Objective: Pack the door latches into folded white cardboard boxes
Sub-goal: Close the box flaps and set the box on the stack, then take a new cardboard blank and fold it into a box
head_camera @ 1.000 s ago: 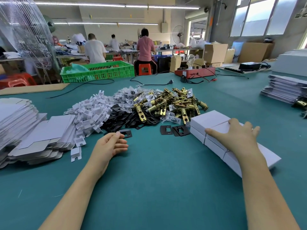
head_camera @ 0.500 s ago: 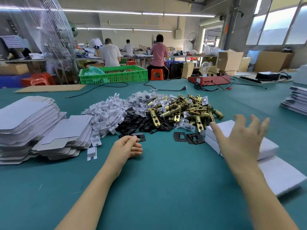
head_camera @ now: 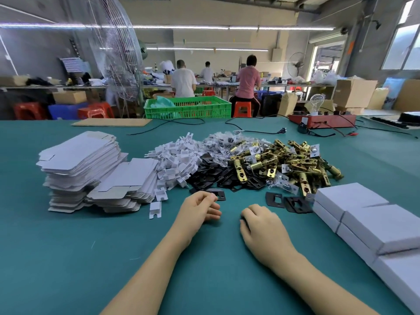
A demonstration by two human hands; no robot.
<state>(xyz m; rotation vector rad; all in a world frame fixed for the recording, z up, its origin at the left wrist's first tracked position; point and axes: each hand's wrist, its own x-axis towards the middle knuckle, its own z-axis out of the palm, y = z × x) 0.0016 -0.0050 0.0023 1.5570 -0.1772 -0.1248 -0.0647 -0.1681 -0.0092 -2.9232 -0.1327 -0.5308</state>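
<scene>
A heap of brass door latches (head_camera: 286, 164) lies mid-table on the green mat (head_camera: 68, 258). Black strike plates (head_camera: 218, 176) are piled in front of it, white cardboard inserts (head_camera: 177, 164) to its left, and small clear bags of parts (head_camera: 222, 144) behind. Stacks of flat unfolded white boxes (head_camera: 91, 171) stand at the left. Closed folded white boxes (head_camera: 368, 221) sit in a row at the right. My left hand (head_camera: 200, 210) rests on the mat with loosely curled fingers, next to a black plate (head_camera: 219, 193), holding nothing. My right hand (head_camera: 261, 226) rests palm down on the mat, empty.
A green plastic crate (head_camera: 188, 108), a cardboard sheet (head_camera: 111, 122), black cables (head_camera: 250, 130) and a red device with a bulb (head_camera: 322, 120) occupy the table's far side. Three people work with their backs turned at benches beyond. A large fan (head_camera: 118, 60) stands at the back left.
My right hand left the folded white boxes, lifted, and came down on the mat beside my left hand. The view tilted up. My left hand stayed in place.
</scene>
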